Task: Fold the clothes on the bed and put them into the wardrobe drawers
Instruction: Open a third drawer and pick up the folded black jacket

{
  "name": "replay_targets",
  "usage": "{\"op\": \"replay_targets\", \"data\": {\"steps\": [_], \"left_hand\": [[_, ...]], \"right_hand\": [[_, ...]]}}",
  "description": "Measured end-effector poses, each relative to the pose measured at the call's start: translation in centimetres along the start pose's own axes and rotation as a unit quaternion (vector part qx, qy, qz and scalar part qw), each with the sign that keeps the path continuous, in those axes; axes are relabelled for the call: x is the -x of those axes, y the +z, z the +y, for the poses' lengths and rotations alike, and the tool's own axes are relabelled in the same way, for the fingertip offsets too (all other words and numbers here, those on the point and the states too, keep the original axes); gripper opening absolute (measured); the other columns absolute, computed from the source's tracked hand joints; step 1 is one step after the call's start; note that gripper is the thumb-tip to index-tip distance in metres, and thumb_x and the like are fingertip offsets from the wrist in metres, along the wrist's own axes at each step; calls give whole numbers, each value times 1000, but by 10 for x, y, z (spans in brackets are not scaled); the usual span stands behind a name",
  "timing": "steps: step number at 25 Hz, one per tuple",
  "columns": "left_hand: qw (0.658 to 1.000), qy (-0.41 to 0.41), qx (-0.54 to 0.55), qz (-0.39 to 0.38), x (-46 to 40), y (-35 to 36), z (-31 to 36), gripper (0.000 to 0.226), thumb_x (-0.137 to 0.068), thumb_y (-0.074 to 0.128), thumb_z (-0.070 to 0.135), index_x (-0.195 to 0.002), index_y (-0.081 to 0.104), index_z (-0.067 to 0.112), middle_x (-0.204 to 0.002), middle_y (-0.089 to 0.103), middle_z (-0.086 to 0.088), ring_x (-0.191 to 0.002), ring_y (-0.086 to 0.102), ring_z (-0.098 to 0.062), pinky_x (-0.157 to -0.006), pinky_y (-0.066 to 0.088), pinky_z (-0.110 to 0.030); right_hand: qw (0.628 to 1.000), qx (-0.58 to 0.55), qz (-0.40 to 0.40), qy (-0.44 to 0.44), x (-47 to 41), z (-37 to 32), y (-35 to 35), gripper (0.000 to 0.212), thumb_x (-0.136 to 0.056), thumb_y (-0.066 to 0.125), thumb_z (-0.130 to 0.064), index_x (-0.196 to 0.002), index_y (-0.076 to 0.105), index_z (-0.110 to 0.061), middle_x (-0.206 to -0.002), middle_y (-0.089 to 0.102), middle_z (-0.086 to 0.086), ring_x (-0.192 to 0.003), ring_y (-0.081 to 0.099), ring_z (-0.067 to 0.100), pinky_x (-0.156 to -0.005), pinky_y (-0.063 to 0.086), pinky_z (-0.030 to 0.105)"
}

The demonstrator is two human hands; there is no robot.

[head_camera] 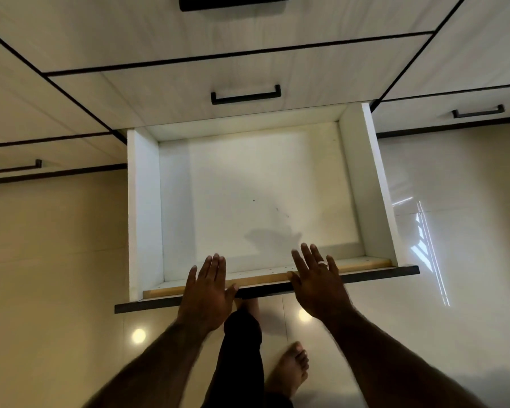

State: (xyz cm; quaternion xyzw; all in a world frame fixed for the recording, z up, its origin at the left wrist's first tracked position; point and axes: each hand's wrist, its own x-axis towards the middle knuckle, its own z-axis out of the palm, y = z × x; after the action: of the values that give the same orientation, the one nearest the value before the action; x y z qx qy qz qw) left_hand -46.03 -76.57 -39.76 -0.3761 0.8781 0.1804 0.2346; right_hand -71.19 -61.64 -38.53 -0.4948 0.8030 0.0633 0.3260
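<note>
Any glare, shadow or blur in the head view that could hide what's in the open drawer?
Head view: the drawer floor is evenly lit, with only a soft hand shadow near its front; glare streaks sit on the floor tiles to its right; wide-angle bending skews the cabinet lines; left hand and right hand look slightly motion-blurred.

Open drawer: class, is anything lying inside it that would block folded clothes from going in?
Nothing visible does. The open drawer shows a bare white floor with only faint marks and a shadow. The left hand and right hand are at its front edge, fingers spread, holding nothing. No clothes are in view.

Head view, steeply down, close.
</note>
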Motion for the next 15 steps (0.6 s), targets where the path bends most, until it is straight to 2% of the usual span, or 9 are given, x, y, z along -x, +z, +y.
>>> {"op": "replay_targets", "data": {"steps": [2, 5, 8, 10, 13, 15], "left_hand": [[1000, 3, -2, 20, -7, -12, 2, 87, -105, 1, 67, -162, 32, 9, -168, 32, -11, -157, 29, -29, -126, 27, -55], [999, 26, -11, 37, -13, -37, 16, 89, -103, -2, 69, -164, 25, 10, -171, 25, -10, -160, 23, -28, -128, 21, -54], [997, 50, -23, 52, -7, -65, 34, 91, -102, -5, 69, -165, 23, 10, -171, 22, -9, -160, 22, -27, -128, 18, -53], [994, 70, -28, 75, 11, -79, 41, 86, -105, 2, 67, -163, 30, 9, -169, 30, -10, -157, 30, -28, -126, 26, -55], [986, 105, -46, 117, 41, -144, 62, 79, -107, 13, 64, -164, 29, 10, -170, 29, -10, -158, 27, -27, -126, 24, -55], [977, 135, -61, 156, 45, -190, 80, 77, -108, 19, 61, -165, 28, 10, -172, 25, -10, -160, 24, -26, -126, 21, -55]], "right_hand": [[1000, -9, 18, 1, -1, -7, -15, 81, -97, -9, -66, -168, 4, -27, -175, -5, 4, -162, -6, 25, -128, -2, 52], [999, -9, 50, 6, 6, -11, -36, 83, -96, -10, -66, -168, 6, -28, -176, -1, 5, -163, -2, 27, -128, 2, 54], [998, -8, 54, 21, 29, -7, -52, 79, -98, -4, -62, -168, 7, -27, -175, 1, 7, -163, 2, 29, -128, 6, 58], [997, -13, 75, 26, 50, -9, -57, 76, -101, 1, -61, -168, 8, -26, -175, 1, 9, -162, 5, 31, -127, 8, 59], [991, -35, 112, 65, 97, -16, -112, 69, -106, 9, -58, -168, 0, -28, -174, -11, 7, -162, -3, 30, -128, 3, 57], [983, -41, 153, 88, 119, -19, -150, 68, -109, 17, -56, -168, 2, -28, -174, -10, 8, -162, -2, 31, -127, 5, 58]]}}
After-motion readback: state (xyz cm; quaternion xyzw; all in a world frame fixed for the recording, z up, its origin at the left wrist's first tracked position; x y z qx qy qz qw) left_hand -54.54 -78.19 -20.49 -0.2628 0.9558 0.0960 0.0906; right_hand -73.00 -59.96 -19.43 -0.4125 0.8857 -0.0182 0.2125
